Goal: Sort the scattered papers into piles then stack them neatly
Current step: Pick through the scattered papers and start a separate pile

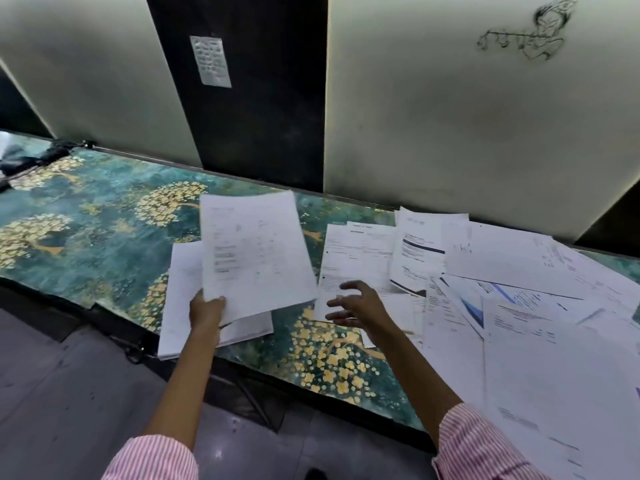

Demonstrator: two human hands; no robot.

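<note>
Two sleeves [152,459]: pink-striped cuffs at the near edge, both arms reaching forward over the front of the tabletop [86,237].
Left hand [206,311]: grips the held sheets [254,251] by their near corner, thumb on top and fingers curled beneath. The sheets are raised and tilted, probably so the print can be read before they are assigned to a pile.
Right hand [356,304]: hovers between the two groups of paper with its fingers [349,285] spread wide and holding nothing, apparently ready for the next sheet.
Started pile [180,299]: lies flat on the tabletop directly under the held sheets. It sits skewed, and its near corner appears to jut past the front edge, so it needs squaring.
Scattered papers [519,271]: overlap at all angles across the right side, from the near edge back to the wall. Most of the sorting looks undone.
Tabletop: teal with gold trees, showing left of the pile, where further piles could go.
Wall: a small printed note [210,60] on a dark panel and an ink sketch [530,32] on a pale one.
</note>
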